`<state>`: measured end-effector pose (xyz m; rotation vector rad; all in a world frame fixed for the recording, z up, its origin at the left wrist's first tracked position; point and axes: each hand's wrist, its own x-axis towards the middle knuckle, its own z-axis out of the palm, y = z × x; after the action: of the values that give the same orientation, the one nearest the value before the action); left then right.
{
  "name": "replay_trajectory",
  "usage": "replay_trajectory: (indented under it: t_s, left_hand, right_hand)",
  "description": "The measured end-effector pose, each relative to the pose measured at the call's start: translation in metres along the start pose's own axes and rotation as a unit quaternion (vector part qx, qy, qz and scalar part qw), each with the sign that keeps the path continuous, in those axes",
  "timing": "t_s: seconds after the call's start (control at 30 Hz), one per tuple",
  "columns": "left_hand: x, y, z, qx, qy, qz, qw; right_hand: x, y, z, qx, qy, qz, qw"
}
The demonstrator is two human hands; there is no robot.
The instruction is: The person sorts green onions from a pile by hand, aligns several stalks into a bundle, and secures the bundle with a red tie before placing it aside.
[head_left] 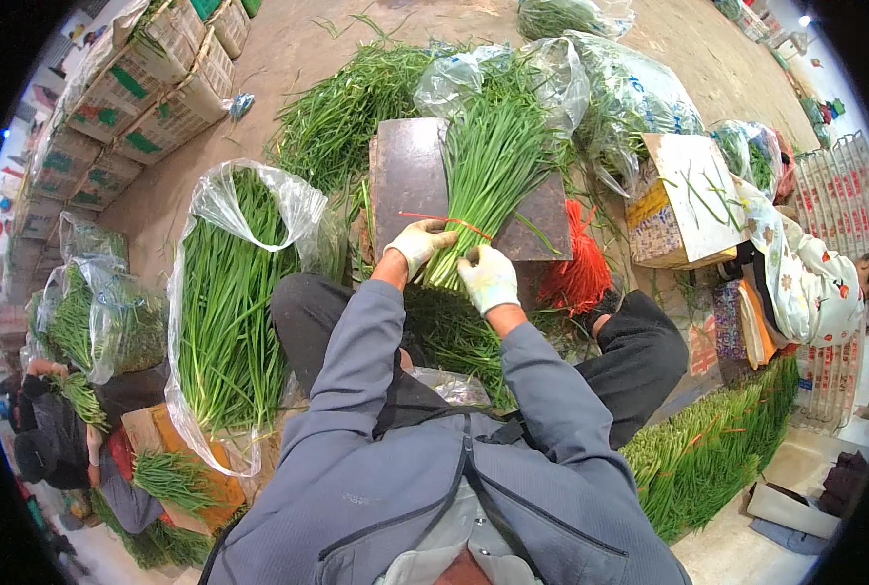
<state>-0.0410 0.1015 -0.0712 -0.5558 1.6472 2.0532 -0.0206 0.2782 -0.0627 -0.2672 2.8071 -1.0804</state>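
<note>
A bunch of long green garlic chives [498, 161] lies across a dark flat board [405, 175], its pale cut ends toward me. A thin red tie [471, 228] crosses the bunch near those ends, one end sticking out to the left. My left hand [420, 245], in a whitish glove, grips the bunch from the left beside the tie. On the other side my gloved right hand [489, 279] closes around the lower right of the stems. Fingertips of both hands are partly hidden by the stems.
Red ties [579, 258] hang in a bundle right of the board. Loose chives [356, 107] are heaped behind it. An open plastic bag of chives [225, 322] stands left; tied bunches [712, 444] line the lower right. A box [688, 200] stands right. Another person [49, 429] works far left.
</note>
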Motion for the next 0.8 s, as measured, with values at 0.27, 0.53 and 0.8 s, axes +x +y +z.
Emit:
replay_trajectory:
  t_s: [0.27,0.53,0.8]
  left_hand:
    - [0.004,-0.007,0.014,0.193,0.049,0.054,0.978]
    - [0.009,-0.016,0.014,0.299,0.092,0.057,0.948]
    - [-0.008,0.001,0.026,0.221,0.050,0.047,0.973]
  right_hand:
    - [-0.026,0.006,-0.039,0.481,-0.187,0.202,0.833]
    - [-0.080,-0.014,-0.053,0.163,-0.198,-0.067,0.964]
    - [-0.116,0.035,-0.065,-0.354,-0.570,-0.086,0.736]
